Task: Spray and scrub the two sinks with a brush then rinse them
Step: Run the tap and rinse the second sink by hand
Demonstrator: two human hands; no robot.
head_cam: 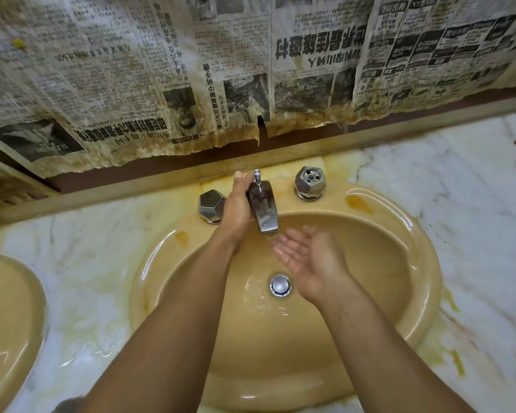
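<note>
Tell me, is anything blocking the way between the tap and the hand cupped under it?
No, nothing visible. The right hand lies open, palm up, right under the mouth of the tap, over the sink. The left hand touches the tap's side, not underneath it.

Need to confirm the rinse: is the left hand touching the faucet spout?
Touching. The head view shows the left hand laid flush against the left side of the faucet spout, with no gap between them.
</note>
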